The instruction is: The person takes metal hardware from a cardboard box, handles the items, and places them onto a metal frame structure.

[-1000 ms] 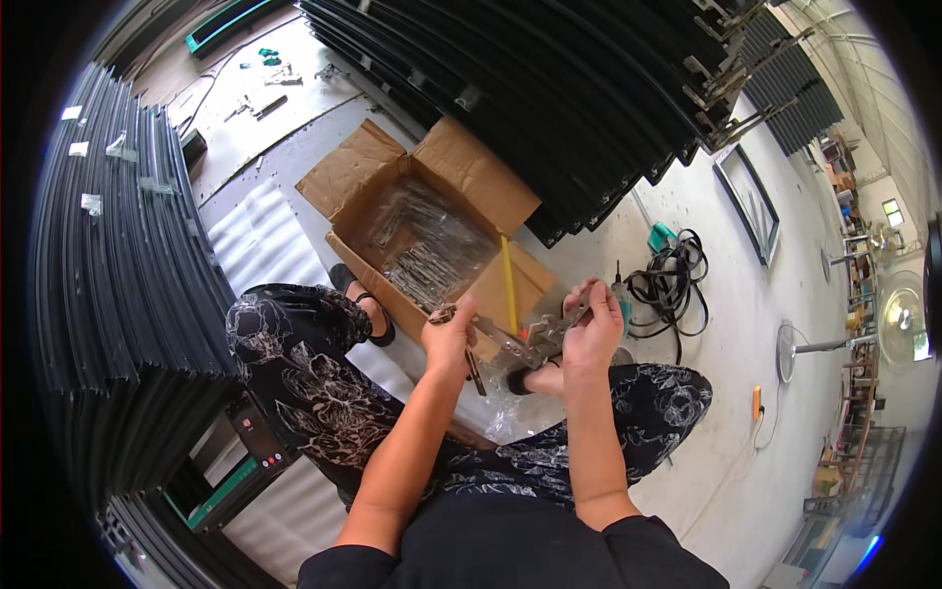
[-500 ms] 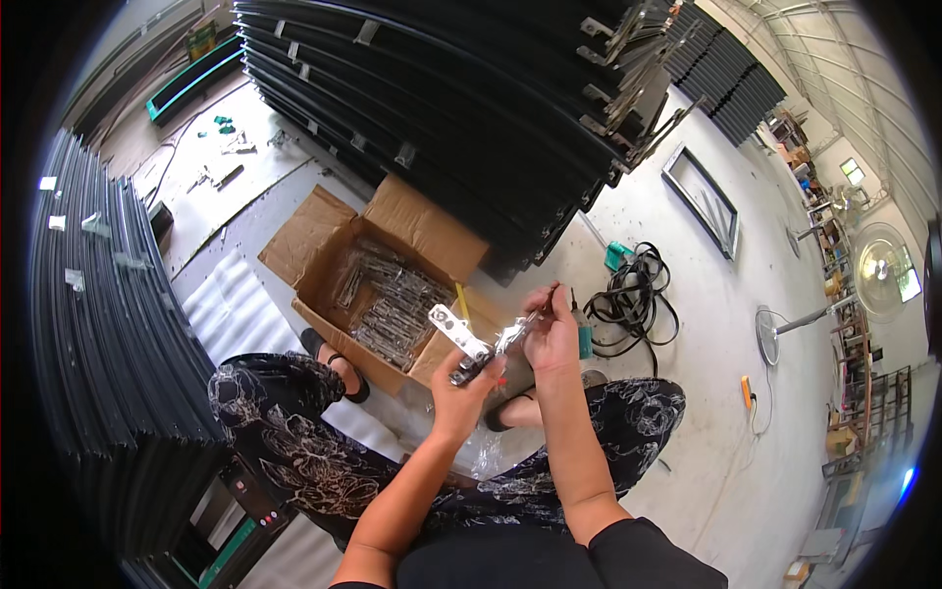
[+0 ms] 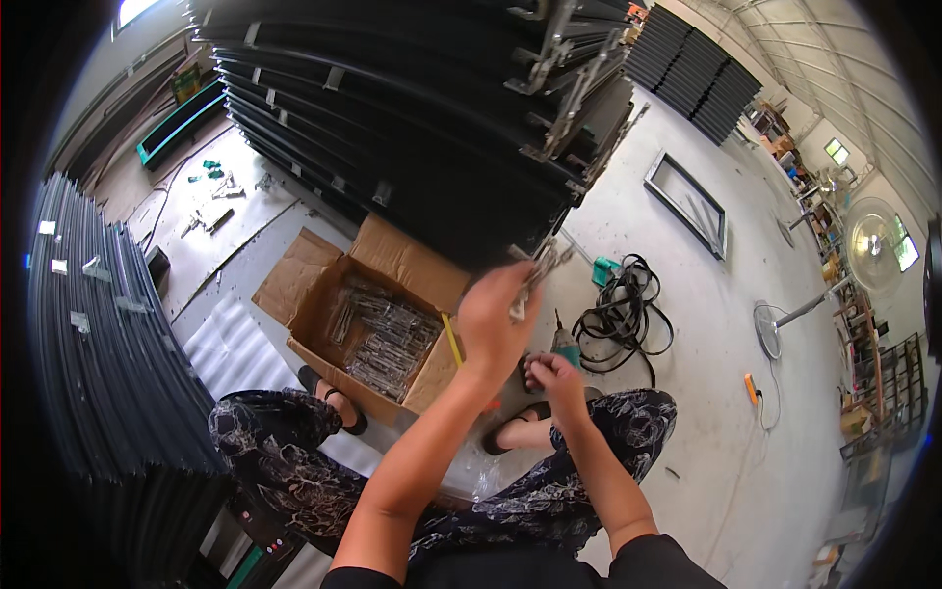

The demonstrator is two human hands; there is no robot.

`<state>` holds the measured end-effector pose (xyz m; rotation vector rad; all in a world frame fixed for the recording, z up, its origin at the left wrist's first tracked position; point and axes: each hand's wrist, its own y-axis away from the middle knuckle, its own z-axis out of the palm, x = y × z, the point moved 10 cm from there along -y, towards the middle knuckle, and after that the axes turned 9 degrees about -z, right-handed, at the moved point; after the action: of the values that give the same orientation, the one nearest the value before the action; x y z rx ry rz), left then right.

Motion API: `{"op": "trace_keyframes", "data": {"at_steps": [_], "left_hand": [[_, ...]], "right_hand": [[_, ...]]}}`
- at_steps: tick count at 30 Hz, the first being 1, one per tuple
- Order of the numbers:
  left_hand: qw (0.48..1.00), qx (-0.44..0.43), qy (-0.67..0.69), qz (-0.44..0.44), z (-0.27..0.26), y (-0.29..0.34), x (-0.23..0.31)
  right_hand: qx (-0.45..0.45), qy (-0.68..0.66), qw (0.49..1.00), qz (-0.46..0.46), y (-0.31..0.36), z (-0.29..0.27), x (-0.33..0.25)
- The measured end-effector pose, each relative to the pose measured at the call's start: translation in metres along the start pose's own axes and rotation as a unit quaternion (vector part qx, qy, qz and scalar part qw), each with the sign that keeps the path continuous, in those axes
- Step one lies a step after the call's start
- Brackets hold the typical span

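My left hand [image 3: 497,319] is raised in front of me and grips a shiny metal hinge bracket [image 3: 538,273] that points up toward the stack of dark frames [image 3: 412,118]. My right hand [image 3: 555,378] is low, above my knee and sandalled foot, with its fingers closed; what is in them I cannot tell. A green power drill [image 3: 564,344] lies on the floor just beyond that hand. The open cardboard box [image 3: 324,314] to the left holds several more metal brackets [image 3: 383,334], and a yellow stick [image 3: 451,339] leans at its right corner.
A coil of black cable [image 3: 623,314] lies right of the drill. More dark frames [image 3: 93,334] stand at the left. White corrugated sheet [image 3: 231,348] lies under my feet. A loose frame [image 3: 687,201], a standing fan [image 3: 873,245] and an orange tool [image 3: 752,389] are on the concrete floor.
My left hand rose with the metal bracket toward the stacked frames. My right hand let go of it and dropped down near my foot. My head tilted up.
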<state>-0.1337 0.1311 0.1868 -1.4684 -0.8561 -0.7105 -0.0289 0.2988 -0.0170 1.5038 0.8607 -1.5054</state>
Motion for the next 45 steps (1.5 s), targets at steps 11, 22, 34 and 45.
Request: {"op": "trace_keyframes", "data": {"at_steps": [11,22,34,45], "left_hand": [[1.000,-0.001,-0.029,-0.012,0.045,-0.036,-0.008],[0.998,0.016,-0.056,-0.028,0.051,-0.041,-0.007],[0.996,0.034,-0.083,-0.005,0.058,-0.038,0.009],[0.992,0.059,-0.108,0.009,0.057,-0.032,0.012]], "right_hand": [[-0.012,-0.025,0.999,0.023,0.024,0.005,0.046],[-0.038,-0.069,0.996,0.042,0.036,0.014,0.053],[-0.037,-0.083,0.995,0.045,0.038,0.017,0.052],[-0.035,-0.075,0.996,0.045,0.042,0.016,0.044]]}}
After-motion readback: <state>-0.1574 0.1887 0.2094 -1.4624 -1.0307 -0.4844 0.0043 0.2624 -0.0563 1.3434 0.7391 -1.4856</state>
